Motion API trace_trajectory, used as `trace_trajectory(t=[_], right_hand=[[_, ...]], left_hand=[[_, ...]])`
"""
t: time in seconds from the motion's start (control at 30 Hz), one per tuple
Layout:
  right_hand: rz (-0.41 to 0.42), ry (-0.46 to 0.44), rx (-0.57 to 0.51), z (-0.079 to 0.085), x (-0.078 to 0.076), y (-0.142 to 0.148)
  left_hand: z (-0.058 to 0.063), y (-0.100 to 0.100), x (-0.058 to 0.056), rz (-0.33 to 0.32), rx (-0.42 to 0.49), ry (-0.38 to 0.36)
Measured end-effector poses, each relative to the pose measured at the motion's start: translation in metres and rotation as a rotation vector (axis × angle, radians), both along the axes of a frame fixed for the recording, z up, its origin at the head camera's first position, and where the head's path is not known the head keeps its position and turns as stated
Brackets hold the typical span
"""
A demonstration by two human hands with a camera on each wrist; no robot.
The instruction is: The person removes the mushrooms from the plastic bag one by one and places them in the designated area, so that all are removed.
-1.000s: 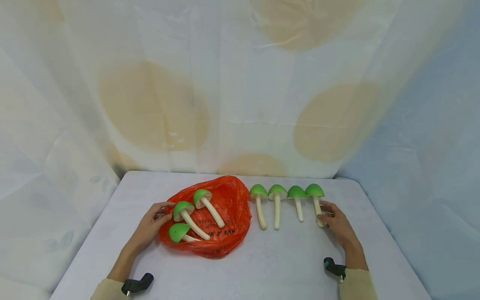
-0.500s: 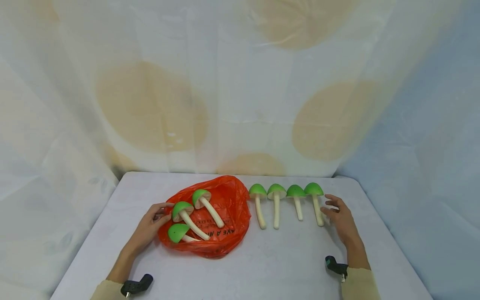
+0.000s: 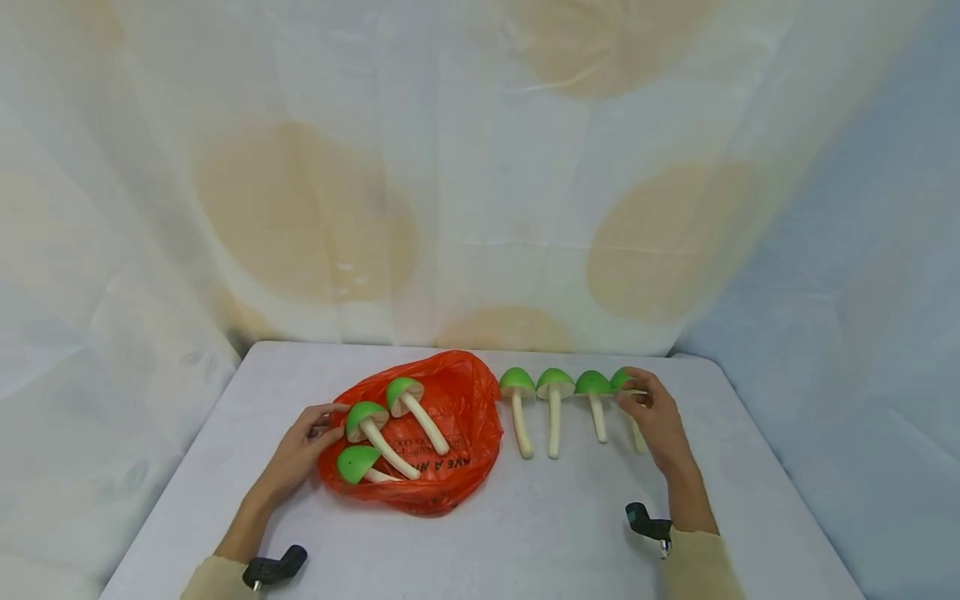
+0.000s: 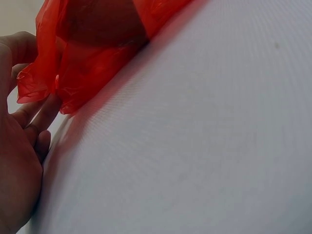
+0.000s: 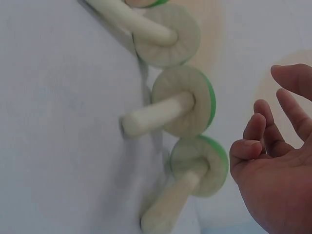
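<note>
A red plastic bag lies spread on the table, with three green-capped toy mushrooms on it. At its left edge my left hand pinches the bag; the left wrist view shows the red film between thumb and fingers. Right of the bag, several more such mushrooms stand in a row, caps towards the back wall. Over the rightmost mushroom hovers my right hand, partly covering its cap. In the right wrist view the fingers are loosely bent with nothing between them, apart from the mushrooms.
The white table has its far edge against a hanging cloth with tan spots. More cloth hangs at the left and right sides. A dark camera is strapped to each wrist.
My right hand let go of the rightmost mushroom's stem, drew off to the right, then came back left and farther over its cap. The left hand and bag have stayed put.
</note>
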State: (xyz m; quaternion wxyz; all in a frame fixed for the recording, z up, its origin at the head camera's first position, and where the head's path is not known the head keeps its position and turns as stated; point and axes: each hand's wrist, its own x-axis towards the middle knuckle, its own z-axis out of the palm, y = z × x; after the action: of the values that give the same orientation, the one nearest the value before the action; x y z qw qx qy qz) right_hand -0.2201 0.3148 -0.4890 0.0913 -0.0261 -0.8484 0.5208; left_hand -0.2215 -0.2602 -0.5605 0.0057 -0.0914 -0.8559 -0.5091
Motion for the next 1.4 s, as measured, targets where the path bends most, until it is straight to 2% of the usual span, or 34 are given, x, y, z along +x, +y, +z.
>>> trace_trajectory(t=[0.37,0.53,0.87,1.13,1.4], right_hand=[[0.127,-0.006,-0.037,0.011,-0.007,-0.047],[0.181,0.022,-0.051,0.016,-0.009,-0.066],[0.228,0.046,-0.076,0.006,-0.016,-0.084],[0.274,0.016,-0.096,0.007,-0.017,-0.108],[0.324,0.025,-0.101,0.008,-0.02,-0.126]], left_hand=[[0.0,0.0,0.001,0.007,-0.004,-0.008],[-0.001,0.0,0.001,-0.003,-0.007,0.005],[-0.002,-0.002,0.0,-0.003,-0.011,0.008],[-0.001,-0.002,0.0,-0.001,-0.01,0.005],[-0.002,-0.003,-0.002,-0.001,-0.006,-0.006]])
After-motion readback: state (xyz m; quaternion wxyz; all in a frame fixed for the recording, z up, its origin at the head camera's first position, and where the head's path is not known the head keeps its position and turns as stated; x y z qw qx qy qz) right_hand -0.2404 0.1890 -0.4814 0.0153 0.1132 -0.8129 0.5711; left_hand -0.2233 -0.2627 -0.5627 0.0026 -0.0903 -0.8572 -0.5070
